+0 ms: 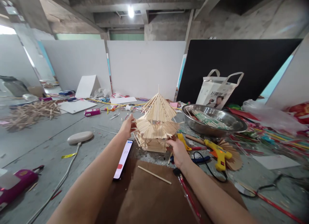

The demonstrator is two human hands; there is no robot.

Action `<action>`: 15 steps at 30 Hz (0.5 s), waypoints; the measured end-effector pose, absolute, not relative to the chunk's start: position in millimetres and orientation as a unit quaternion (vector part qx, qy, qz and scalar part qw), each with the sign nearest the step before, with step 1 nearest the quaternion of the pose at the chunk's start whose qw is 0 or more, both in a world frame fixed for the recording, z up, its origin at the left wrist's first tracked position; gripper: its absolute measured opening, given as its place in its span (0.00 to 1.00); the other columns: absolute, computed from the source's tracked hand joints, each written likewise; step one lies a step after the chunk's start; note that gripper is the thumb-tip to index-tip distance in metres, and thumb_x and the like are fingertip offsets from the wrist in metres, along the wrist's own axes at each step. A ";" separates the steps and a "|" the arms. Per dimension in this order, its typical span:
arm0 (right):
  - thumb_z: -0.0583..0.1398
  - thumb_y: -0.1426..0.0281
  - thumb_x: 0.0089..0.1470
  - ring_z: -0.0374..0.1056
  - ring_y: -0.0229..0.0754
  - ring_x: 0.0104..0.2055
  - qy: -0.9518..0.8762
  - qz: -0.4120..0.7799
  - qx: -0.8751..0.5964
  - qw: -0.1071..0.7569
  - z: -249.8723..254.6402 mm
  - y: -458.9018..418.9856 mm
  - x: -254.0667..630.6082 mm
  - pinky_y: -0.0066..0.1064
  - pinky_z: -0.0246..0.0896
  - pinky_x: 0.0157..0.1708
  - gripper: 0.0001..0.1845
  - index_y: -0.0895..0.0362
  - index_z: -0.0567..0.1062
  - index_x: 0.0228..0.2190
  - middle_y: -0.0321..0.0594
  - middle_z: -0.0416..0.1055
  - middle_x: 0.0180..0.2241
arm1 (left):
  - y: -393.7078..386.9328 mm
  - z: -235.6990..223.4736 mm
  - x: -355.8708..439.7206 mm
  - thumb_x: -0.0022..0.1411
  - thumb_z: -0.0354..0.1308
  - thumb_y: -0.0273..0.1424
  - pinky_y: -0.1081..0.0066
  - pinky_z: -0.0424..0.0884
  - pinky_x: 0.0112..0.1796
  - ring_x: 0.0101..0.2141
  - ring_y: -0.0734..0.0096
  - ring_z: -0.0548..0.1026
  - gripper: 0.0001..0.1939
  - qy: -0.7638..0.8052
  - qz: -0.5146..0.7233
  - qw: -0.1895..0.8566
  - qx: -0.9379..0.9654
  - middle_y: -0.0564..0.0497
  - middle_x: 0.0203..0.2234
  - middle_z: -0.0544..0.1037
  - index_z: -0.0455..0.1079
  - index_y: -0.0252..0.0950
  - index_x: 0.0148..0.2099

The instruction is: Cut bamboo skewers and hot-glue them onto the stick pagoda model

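Note:
A two-tiered pavilion model (156, 130) built of thin wooden sticks stands upright in front of me, with a pointed roof and a wider skirt roof below. My left hand (126, 127) grips its left side at the lower roof's edge, fingertips partly hidden behind the sticks. On the right, my right hand (178, 151) has its fingers closed on the lower part, near the base. A loose wooden stick (154, 175) lies on the brown sheet (145, 198) nearer to me. Beside my left forearm lies a phone (124, 159) with a lit screen.
Right of the model are a yellow glue gun (220, 154) with a black cord and a metal basin (213, 121) holding packets. A paper bag (217, 88) stands behind. Leftward lie a white cabled device (80, 137), a purple tool (18, 187) and a stick pile (33, 113).

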State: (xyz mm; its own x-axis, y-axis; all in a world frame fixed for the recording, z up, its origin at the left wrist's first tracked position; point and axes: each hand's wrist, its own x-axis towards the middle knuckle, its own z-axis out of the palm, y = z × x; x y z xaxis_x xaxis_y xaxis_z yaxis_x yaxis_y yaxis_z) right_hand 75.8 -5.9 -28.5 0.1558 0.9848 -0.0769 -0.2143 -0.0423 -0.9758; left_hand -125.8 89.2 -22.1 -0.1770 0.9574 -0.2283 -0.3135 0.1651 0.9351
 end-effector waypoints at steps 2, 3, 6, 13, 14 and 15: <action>0.56 0.75 0.30 0.64 0.36 0.29 -0.378 0.521 -0.498 0.582 -29.8 0.7 76.4 0.23 0.55 0.24 0.13 0.57 0.69 0.27 0.34 0.71 0.27 | 81.6 -18.3 -126.9 0.51 0.46 0.47 0.75 0.59 0.21 0.16 0.77 0.64 0.18 0.519 0.568 0.564 0.301 0.56 0.15 0.66 0.59 0.36 0.26; 0.56 0.76 0.30 0.64 0.35 0.28 -0.374 0.520 -0.498 0.585 -30.8 4.0 77.1 0.23 0.55 0.24 0.14 0.57 0.69 0.26 0.33 0.70 0.26 | 77.4 -16.4 -127.3 0.52 0.46 0.47 0.75 0.59 0.20 0.16 0.77 0.65 0.18 0.519 0.567 0.567 0.296 0.56 0.15 0.66 0.59 0.36 0.26; 0.55 0.77 0.29 0.63 0.34 0.26 -0.366 0.523 -0.497 0.587 -35.5 13.5 81.3 0.23 0.54 0.23 0.13 0.57 0.69 0.25 0.33 0.69 0.23 | 64.8 -11.5 -128.2 0.53 0.45 0.46 0.75 0.60 0.20 0.17 0.75 0.66 0.18 0.514 0.556 0.588 0.283 0.54 0.15 0.67 0.60 0.35 0.27; 0.57 0.75 0.40 0.66 0.39 0.30 -0.380 0.558 -0.487 0.554 -45.0 44.3 99.0 0.28 0.60 0.26 0.07 0.57 0.72 0.27 0.38 0.71 0.28 | 32.0 -6.1 -127.6 0.55 0.45 0.43 0.74 0.62 0.20 0.18 0.74 0.68 0.18 0.499 0.533 0.635 0.253 0.53 0.16 0.67 0.61 0.34 0.24; 0.57 0.74 0.44 0.66 0.40 0.33 -0.383 0.563 -0.489 0.544 -44.3 50.3 102.1 0.29 0.61 0.29 0.07 0.58 0.72 0.29 0.40 0.71 0.32 | 25.7 -4.8 -126.2 0.55 0.46 0.41 0.74 0.62 0.20 0.18 0.74 0.68 0.16 0.499 0.527 0.641 0.250 0.53 0.16 0.68 0.61 0.34 0.25; 0.56 0.71 0.48 0.66 0.40 0.36 -0.385 0.566 -0.495 0.535 -43.1 56.2 105.2 0.31 0.62 0.32 0.08 0.58 0.71 0.33 0.41 0.70 0.36 | 19.3 -3.3 -124.3 0.55 0.46 0.39 0.74 0.63 0.20 0.19 0.74 0.69 0.14 0.499 0.520 0.646 0.252 0.53 0.16 0.68 0.62 0.34 0.26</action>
State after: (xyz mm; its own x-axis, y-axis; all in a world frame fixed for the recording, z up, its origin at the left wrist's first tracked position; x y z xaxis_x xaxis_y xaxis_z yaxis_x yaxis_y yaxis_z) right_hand 105.2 56.2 -43.1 0.0637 0.9869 -0.1481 -0.2245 -0.1304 -0.9657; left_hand -124.3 19.3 -3.3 -0.0384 0.9232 -0.3824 -0.4210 0.3321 0.8441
